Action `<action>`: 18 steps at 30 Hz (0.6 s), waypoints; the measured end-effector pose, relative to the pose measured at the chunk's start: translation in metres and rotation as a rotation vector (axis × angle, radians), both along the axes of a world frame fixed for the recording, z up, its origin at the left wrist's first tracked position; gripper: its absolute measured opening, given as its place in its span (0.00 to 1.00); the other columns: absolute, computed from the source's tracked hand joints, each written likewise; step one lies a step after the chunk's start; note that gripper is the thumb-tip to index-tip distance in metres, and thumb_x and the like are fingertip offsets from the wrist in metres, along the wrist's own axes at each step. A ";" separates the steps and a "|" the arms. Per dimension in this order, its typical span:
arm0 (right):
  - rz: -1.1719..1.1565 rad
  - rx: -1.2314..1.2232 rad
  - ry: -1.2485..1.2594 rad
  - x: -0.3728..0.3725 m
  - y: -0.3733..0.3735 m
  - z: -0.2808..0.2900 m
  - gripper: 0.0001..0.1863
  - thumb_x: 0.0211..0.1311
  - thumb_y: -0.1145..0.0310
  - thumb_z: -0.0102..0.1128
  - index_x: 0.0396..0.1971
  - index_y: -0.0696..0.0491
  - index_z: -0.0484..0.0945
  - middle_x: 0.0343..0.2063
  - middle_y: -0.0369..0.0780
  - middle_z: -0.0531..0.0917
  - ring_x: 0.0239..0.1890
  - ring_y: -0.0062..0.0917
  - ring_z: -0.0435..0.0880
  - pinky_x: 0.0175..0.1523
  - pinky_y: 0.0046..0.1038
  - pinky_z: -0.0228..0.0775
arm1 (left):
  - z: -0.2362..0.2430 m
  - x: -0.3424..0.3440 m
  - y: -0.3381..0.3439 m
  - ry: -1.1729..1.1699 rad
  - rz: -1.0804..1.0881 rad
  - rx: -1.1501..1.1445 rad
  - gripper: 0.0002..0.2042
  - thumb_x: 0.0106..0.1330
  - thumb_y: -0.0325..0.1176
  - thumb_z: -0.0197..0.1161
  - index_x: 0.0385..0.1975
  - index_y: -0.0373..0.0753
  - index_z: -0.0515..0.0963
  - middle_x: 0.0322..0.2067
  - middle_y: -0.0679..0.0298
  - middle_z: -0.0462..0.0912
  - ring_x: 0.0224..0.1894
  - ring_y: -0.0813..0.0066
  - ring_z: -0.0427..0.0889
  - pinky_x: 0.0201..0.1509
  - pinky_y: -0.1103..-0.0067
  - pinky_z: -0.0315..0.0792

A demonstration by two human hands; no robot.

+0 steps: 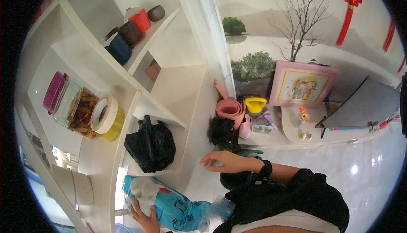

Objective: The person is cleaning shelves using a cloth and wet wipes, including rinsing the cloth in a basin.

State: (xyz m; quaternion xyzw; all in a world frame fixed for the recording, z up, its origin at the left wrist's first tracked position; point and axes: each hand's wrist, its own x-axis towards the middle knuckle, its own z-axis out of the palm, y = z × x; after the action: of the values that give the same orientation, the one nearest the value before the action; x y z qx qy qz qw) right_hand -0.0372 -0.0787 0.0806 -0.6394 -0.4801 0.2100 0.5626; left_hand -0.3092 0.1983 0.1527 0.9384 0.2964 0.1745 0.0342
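My left hand (146, 219) is at the lower left, its fingers pressed round the end of a bright blue plastic bag (180, 211) with dark print. A white, soft-looking patch (146, 190) with a red spot shows on the bag near my fingers; whether it is print or contents I cannot tell. The bag's clear, crinkled end (218, 211) reaches my dark clothing. My right hand (227, 161), with a black band on the wrist, hangs in mid-air, loosely curled, thumb and fingers apart and nothing visible in it. A tied black plastic bag (151, 144) sits in the shelf compartment above the blue one.
White shelving (127, 105) fills the left side. On it stand a purple-lidded jar (78, 105), tape rolls (106, 116) and several small pots (131, 31). Beyond my right hand are a rolled pink mat (230, 110), a yellow kettlebell-like object (255, 105) and a pink picture frame (303, 84).
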 end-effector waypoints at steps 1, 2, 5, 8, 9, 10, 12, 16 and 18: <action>-0.021 -0.023 0.023 0.001 -0.001 0.001 0.17 0.61 0.67 0.55 0.49 0.54 0.70 0.39 0.40 0.79 0.38 0.25 0.80 0.43 0.27 0.72 | -0.003 0.000 0.006 0.005 0.004 0.002 0.33 0.56 0.44 0.65 0.61 0.43 0.61 0.56 0.42 0.64 0.60 0.41 0.59 0.59 0.58 0.58; -0.047 -0.046 0.042 0.002 -0.005 0.003 0.16 0.61 0.68 0.55 0.48 0.54 0.72 0.39 0.39 0.80 0.39 0.25 0.80 0.46 0.27 0.71 | -0.006 0.003 0.017 -0.053 0.025 -0.016 0.30 0.54 0.38 0.66 0.57 0.39 0.65 0.53 0.44 0.67 0.56 0.45 0.63 0.59 0.60 0.60; -0.144 0.001 0.061 0.012 -0.015 -0.004 0.15 0.61 0.68 0.55 0.48 0.54 0.72 0.37 0.41 0.80 0.37 0.26 0.80 0.43 0.26 0.73 | -0.013 0.009 0.053 -0.156 0.054 -0.096 0.24 0.51 0.31 0.66 0.50 0.34 0.70 0.46 0.46 0.71 0.50 0.46 0.69 0.56 0.62 0.63; -0.222 -0.008 0.111 0.018 -0.029 0.000 0.14 0.61 0.68 0.54 0.46 0.55 0.73 0.36 0.41 0.80 0.38 0.25 0.79 0.45 0.25 0.71 | -0.009 0.022 0.076 -0.235 0.065 -0.175 0.24 0.52 0.32 0.64 0.51 0.35 0.70 0.44 0.49 0.71 0.49 0.48 0.70 0.54 0.62 0.63; -0.264 -0.028 0.117 0.021 -0.033 -0.003 0.14 0.61 0.68 0.54 0.46 0.55 0.73 0.35 0.41 0.80 0.38 0.25 0.79 0.45 0.25 0.71 | -0.008 0.026 0.082 -0.235 0.056 -0.174 0.24 0.52 0.32 0.64 0.51 0.35 0.70 0.44 0.49 0.71 0.49 0.48 0.70 0.54 0.62 0.63; -0.301 -0.032 0.140 0.021 -0.037 -0.007 0.13 0.62 0.68 0.54 0.45 0.55 0.73 0.35 0.40 0.79 0.37 0.24 0.79 0.44 0.25 0.71 | -0.006 0.029 0.087 -0.169 0.076 -0.160 0.24 0.53 0.32 0.64 0.51 0.35 0.69 0.44 0.49 0.71 0.49 0.48 0.70 0.53 0.61 0.63; -0.339 -0.021 0.148 0.024 -0.043 -0.020 0.13 0.62 0.68 0.54 0.45 0.55 0.73 0.35 0.40 0.79 0.37 0.23 0.78 0.44 0.25 0.71 | -0.002 0.038 0.096 -0.069 0.139 -0.136 0.25 0.54 0.34 0.63 0.53 0.36 0.69 0.44 0.47 0.72 0.48 0.46 0.71 0.53 0.61 0.64; -0.444 -0.040 0.167 0.024 -0.062 -0.012 0.11 0.63 0.67 0.53 0.43 0.55 0.73 0.33 0.38 0.79 0.35 0.21 0.77 0.42 0.24 0.70 | -0.021 0.029 0.156 -0.128 -0.012 -0.131 0.23 0.58 0.34 0.60 0.53 0.31 0.68 0.47 0.46 0.74 0.49 0.49 0.73 0.53 0.64 0.66; -0.468 -0.047 0.161 0.028 -0.072 -0.020 0.12 0.63 0.67 0.54 0.44 0.54 0.73 0.33 0.38 0.79 0.34 0.21 0.77 0.42 0.24 0.70 | -0.033 0.024 0.195 -0.099 -0.065 -0.188 0.23 0.59 0.34 0.60 0.52 0.30 0.68 0.47 0.47 0.74 0.49 0.52 0.73 0.54 0.66 0.66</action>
State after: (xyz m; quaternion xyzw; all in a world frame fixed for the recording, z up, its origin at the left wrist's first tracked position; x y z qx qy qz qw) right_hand -0.0097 -0.1507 0.0603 -0.7274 -0.2676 0.1356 0.6172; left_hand -0.2852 0.3930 0.1198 0.9304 0.2787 0.1911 0.1422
